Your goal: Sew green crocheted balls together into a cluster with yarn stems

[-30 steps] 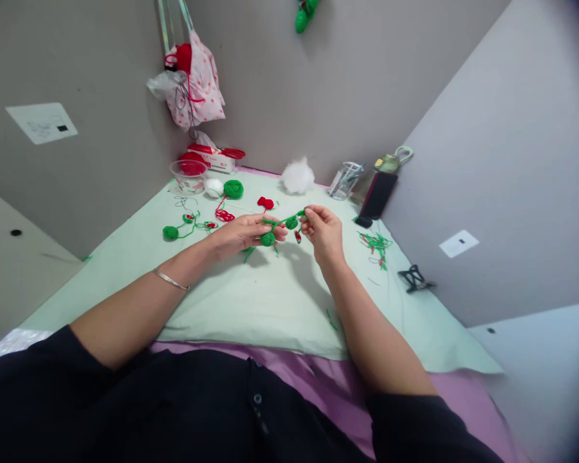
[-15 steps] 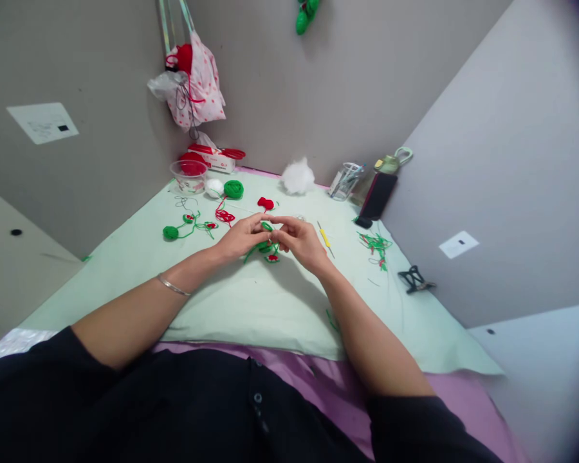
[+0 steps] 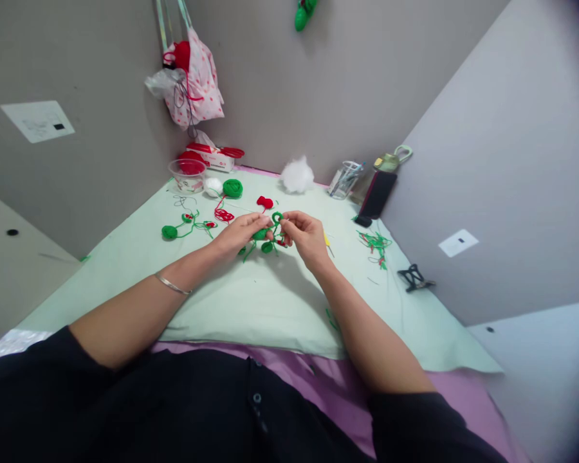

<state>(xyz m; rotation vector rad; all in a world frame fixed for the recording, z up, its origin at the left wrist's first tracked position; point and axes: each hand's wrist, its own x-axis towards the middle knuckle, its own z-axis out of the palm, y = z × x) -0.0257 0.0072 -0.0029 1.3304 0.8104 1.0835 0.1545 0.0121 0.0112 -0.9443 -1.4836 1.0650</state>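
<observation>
Above the pale green cloth, my left hand (image 3: 247, 233) pinches a green crocheted piece (image 3: 259, 235) with small round green and red parts hanging beneath it. From the other side my right hand (image 3: 303, 235) grips the same piece near a green ring (image 3: 277, 218) that stands up between the two hands. Fingertips of both hands are close together, and some of the piece is hidden behind them. A yellow-handled crochet hook (image 3: 327, 242) lies just right of my right hand, partly covered by it. Behind the hands rests a small red piece (image 3: 265, 202).
Left on the cloth (image 3: 251, 302) are green balls (image 3: 169, 233), red yarn (image 3: 224, 215) and a plastic tub (image 3: 187, 177). White stuffing (image 3: 297, 175) lies at the back. To the right are a pen cup (image 3: 346, 181), phone (image 3: 378, 195), yarn scraps (image 3: 375, 247) and black clip (image 3: 415, 278).
My hands have moved slightly apart. The green ring now shows upright between them, and the hanging parts have shifted. My right hand covers more of the hook.
</observation>
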